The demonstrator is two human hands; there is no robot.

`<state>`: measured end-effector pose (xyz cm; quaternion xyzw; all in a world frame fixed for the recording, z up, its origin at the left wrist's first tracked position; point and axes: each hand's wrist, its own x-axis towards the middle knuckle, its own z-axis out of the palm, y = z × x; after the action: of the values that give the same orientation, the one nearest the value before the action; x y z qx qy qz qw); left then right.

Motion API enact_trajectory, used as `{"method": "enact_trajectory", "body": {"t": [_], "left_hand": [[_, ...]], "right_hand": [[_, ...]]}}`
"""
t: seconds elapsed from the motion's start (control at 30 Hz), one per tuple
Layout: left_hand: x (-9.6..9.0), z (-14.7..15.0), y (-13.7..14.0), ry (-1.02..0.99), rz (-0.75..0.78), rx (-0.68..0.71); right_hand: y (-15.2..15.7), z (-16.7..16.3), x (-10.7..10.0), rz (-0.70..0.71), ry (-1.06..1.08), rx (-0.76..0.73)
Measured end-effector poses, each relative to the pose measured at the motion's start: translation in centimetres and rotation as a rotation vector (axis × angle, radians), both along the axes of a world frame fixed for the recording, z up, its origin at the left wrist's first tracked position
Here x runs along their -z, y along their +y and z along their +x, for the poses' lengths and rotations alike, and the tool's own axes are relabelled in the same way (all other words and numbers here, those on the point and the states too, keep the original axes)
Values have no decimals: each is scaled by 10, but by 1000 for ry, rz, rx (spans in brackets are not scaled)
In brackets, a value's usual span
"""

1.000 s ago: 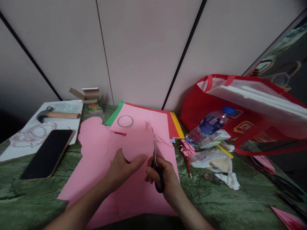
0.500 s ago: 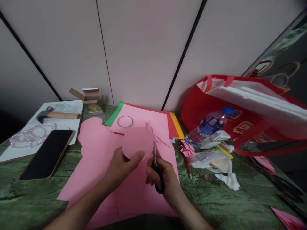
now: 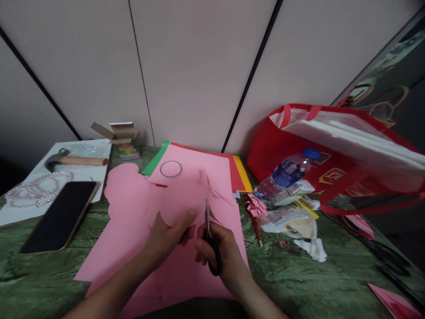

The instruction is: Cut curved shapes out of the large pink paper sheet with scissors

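My left hand (image 3: 168, 237) is closed on a rounded pink paper piece (image 3: 184, 195), thumb on top. Its outline blends into the pink sheets below. In my right hand (image 3: 226, 254) are black-handled scissors (image 3: 216, 261), their blades pointing up and away along the right edge of the piece. A thin curled paper strip (image 3: 217, 194) lies just beyond the blades. Large pink sheets (image 3: 189, 277) spread under both hands. To the left rests a stack of scallop-edged pink cutouts (image 3: 124, 188). A thin dark ring (image 3: 171, 169) sits on the paper farther back.
A phone (image 3: 59, 217), a claw hammer (image 3: 79, 160) and bead strings (image 3: 36, 190) lie left, near a small open box (image 3: 128, 148). On the right are a water bottle (image 3: 282, 177), a red bag (image 3: 265, 137), a red pencil (image 3: 256, 231) and plastic wrapping (image 3: 292, 223).
The scissors and my right hand have moved slightly left and down. The paper piece has turned or lowered in my left hand, and the whole view has shifted a little.
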<state>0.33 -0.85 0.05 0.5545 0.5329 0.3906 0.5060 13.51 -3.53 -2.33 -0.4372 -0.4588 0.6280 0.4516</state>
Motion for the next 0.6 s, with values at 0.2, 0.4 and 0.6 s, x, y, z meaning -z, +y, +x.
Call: {"method": "enact_trajectory", "body": {"t": [0.2, 0.4, 0.6], "left_hand": [[-6, -1, -1, 99, -19, -72], [0, -2, 2, 39, 53, -69], [-4, -2, 2, 19, 89, -53]], "right_hand": [[-1, 0, 0, 25, -18, 3], [-1, 0, -2, 55, -33, 28], [1, -5, -12, 101, 1, 61]]}}
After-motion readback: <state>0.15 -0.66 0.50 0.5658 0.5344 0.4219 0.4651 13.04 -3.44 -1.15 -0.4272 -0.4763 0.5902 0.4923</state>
